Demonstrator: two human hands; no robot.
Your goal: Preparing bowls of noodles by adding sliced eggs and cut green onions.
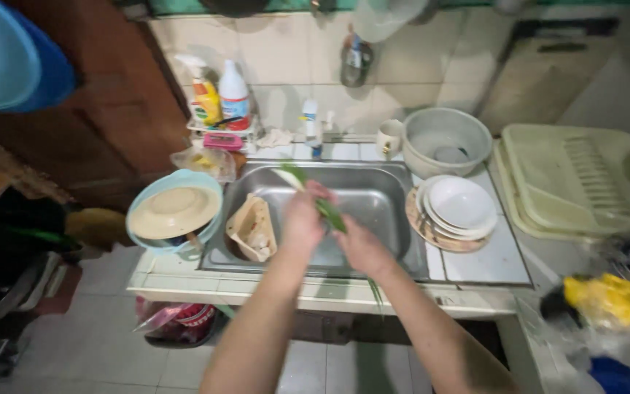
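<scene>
Over the stainless steel sink basin point(373, 197), both hands work on one long green leafy stalk point(327, 209). Left hand point(302, 219): fingers curled shut around the stalk's middle, the pale end of the stalk sticking up past the knuckles toward the back of the sink. Right hand point(362, 248): closed on the lower part of the same stalk; thin green ends hang down below it, over the front edge of the white tiled tabletop point(490, 263). Stalk is tilted, held above the basin, not touching it.

Inside the sink, left side: a brown paper bag point(253, 228) lying open with pale bits in it. Left of the sink: a light blue plastic basin point(176, 211) holding a cream plate. Right of the sink: a stack of white bowls point(461, 208) on a patterned plate. Further right, a pale green dish rack tray point(570, 182). At the back wall: a grey metal bowl point(446, 142), and a yellow spray bottle point(204, 98) just beside a white bottle.
</scene>
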